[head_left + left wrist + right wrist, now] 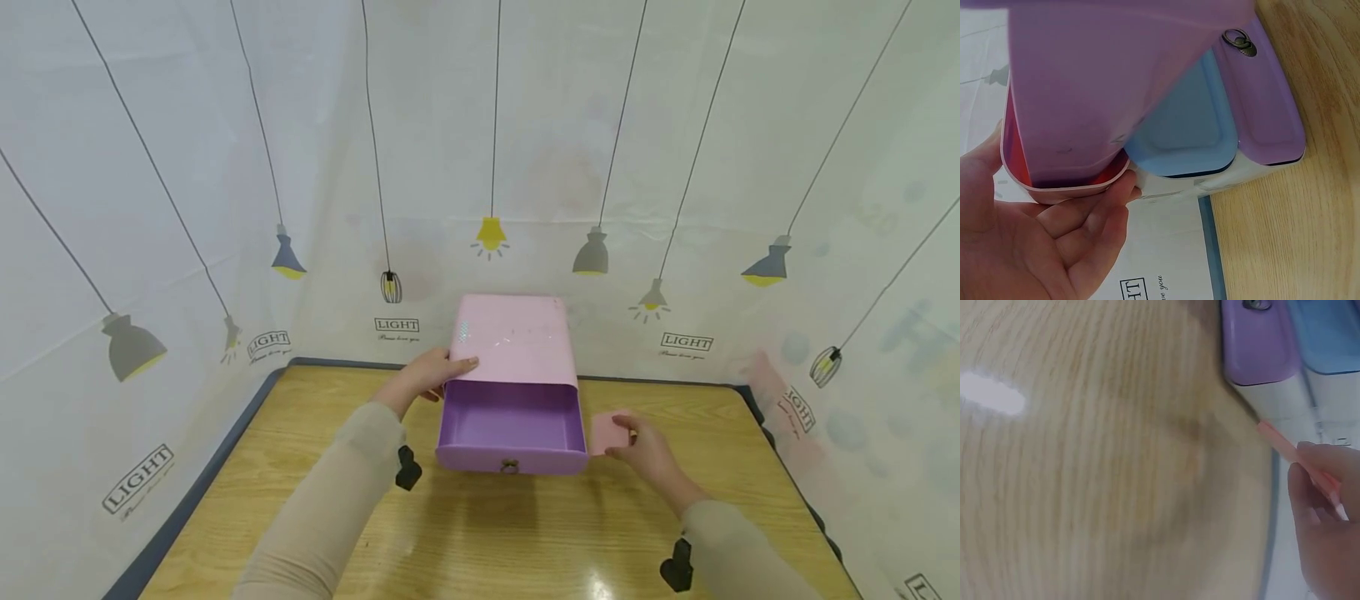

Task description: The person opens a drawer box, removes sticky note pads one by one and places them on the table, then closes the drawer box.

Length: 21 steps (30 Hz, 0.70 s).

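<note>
Gripping hands: two; the left hand (427,373) holds the pink cabinet (513,333) by its upper left edge, thumb laid on top, fingers curled against the side; the right hand (649,454) pinches a flat pink square (607,433) between thumb and fingers.
Square: one, right of the cabinet, just beside the pulled-out drawer's front corner; whether they touch cannot be told.
Drawers: three, stacked in the cabinet; the purple top drawer (551,463) juts from its front, with the blue middle drawer (1188,119) and purple bottom drawer (1266,94) pushed in below.
Ring pulls: two visible, on the top and bottom drawers.
Table (517,542): one, wooden, beneath the cabinet.
Backdrop (435,125): white, behind the cabinet, printed with nine hanging lamps.
Sleeves: two, pale, in front of the cabinet, left (322,500) and right (738,554).
</note>
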### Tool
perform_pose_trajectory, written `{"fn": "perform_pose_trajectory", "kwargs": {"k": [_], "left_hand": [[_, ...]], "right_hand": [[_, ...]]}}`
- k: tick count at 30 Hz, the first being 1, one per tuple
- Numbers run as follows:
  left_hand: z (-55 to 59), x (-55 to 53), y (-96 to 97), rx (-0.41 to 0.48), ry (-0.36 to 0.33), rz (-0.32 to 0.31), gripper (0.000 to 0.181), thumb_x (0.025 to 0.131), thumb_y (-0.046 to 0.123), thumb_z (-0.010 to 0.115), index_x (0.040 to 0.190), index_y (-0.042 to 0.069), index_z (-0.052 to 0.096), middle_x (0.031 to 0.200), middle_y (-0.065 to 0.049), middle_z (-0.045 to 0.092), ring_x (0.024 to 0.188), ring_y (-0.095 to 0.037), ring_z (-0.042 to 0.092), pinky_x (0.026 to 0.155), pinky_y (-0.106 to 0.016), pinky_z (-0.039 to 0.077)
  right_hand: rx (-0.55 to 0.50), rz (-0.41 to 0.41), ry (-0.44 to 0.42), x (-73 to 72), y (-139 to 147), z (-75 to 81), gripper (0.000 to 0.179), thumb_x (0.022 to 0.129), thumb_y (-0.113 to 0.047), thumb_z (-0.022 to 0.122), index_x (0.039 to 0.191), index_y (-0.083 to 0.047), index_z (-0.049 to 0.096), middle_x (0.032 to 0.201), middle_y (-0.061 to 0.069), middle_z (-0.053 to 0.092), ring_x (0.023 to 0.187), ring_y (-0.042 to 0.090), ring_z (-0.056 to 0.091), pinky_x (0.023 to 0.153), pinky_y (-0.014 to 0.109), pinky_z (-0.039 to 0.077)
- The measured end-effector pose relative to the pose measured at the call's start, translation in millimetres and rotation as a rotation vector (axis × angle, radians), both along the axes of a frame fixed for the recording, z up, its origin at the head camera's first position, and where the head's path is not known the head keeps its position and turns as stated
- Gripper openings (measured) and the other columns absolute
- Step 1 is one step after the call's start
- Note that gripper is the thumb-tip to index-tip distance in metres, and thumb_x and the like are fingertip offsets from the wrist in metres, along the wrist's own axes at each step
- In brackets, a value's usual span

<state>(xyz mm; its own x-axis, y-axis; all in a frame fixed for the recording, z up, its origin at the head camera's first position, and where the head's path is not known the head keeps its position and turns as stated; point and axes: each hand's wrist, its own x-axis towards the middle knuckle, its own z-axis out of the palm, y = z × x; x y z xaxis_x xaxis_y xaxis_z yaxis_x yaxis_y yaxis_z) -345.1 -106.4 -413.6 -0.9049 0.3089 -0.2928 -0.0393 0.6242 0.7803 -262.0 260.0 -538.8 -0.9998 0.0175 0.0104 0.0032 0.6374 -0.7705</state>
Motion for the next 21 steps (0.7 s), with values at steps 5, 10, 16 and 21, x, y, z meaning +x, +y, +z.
{"fn": "perform_pose_trajectory", "kwargs": {"k": [5,10,16,21], "left_hand": [[-1.9,-0.1,-0.5,0.008,0.001,-0.002,0.072,0.093,0.057,0.056,0.134,-0.001,0.050,0.105,-0.014,0.064,0.087,-0.030,0.063,0.082,-0.050,0.053],[-2.3,0.2,-0.5,0.001,0.006,-0.004,0.072,0.093,0.057,0.055,0.135,-0.001,0.050,0.104,-0.014,0.064,0.087,-0.030,0.063,0.079,-0.047,0.054],[-0.6,0.7,-0.2,-0.014,0.013,-0.003,0.069,0.093,0.057,0.054,0.132,-0.001,0.053,0.101,-0.013,0.065,0.085,-0.029,0.062,0.076,-0.044,0.054],[1.0,0.4,0.0,-0.026,0.011,0.002,0.068,0.093,0.057,0.054,0.130,0.000,0.054,0.098,-0.013,0.064,0.084,-0.028,0.061,0.076,-0.043,0.054]], "right_hand": [[0.024,0.007,-0.017,-3.8,-1,-13.4,0.060,0.080,0.005,0.075,0.133,0.011,0.050,0.132,0.032,0.051,0.097,0.032,0.057,0.079,0.040,0.052],[0.031,-0.015,-0.077,-7.8,-2,-24.2,0.060,0.082,0.004,0.074,0.136,0.009,0.049,0.137,0.032,0.046,0.116,0.044,0.051,0.095,0.052,0.046],[0.072,-0.003,-0.100,-13.2,2,-34.5,0.061,0.082,-0.002,0.075,0.135,0.010,0.049,0.138,0.034,0.043,0.127,0.050,0.040,0.103,0.059,0.035],[0.114,0.001,-0.098,-18.8,8,-44.5,0.063,0.082,-0.009,0.078,0.134,0.012,0.050,0.137,0.038,0.039,0.129,0.052,0.034,0.106,0.061,0.029]]}}
